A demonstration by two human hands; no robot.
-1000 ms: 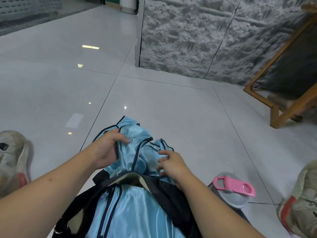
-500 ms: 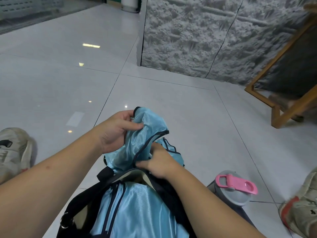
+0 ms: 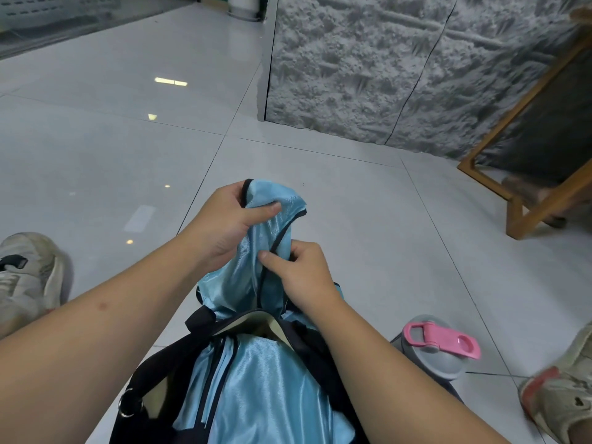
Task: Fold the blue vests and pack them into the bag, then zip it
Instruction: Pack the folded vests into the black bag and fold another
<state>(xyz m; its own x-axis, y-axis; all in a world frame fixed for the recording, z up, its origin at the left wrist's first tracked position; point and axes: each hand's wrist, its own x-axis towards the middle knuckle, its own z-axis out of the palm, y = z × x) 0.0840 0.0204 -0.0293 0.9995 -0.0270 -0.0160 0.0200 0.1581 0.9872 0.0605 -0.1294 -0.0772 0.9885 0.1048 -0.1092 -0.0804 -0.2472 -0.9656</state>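
Note:
A shiny light-blue vest (image 3: 272, 232) with dark trim is lifted off the floor just beyond the bag. My left hand (image 3: 224, 225) grips its upper edge, thumb pressed on the fabric. My right hand (image 3: 301, 274) pinches the dark-trimmed edge lower down. Below them lies the open black bag (image 3: 205, 328) with a pale lining, close to me on the floor. Another blue vest (image 3: 262, 389) lies inside it, filling the opening. The lower part of the held vest hangs behind the bag's far rim.
A grey bottle with a pink lid (image 3: 439, 344) stands right of the bag. Worn shoes sit at the left edge (image 3: 28, 277) and the right edge (image 3: 563, 389). A rough grey wall (image 3: 384, 75) and a wooden frame (image 3: 528, 193) stand beyond the tiled floor.
Both hands have gathered the crumpled vest from the floor and raised it above the bag's far end. The right hand shifted from resting on the fabric to pinching its trim.

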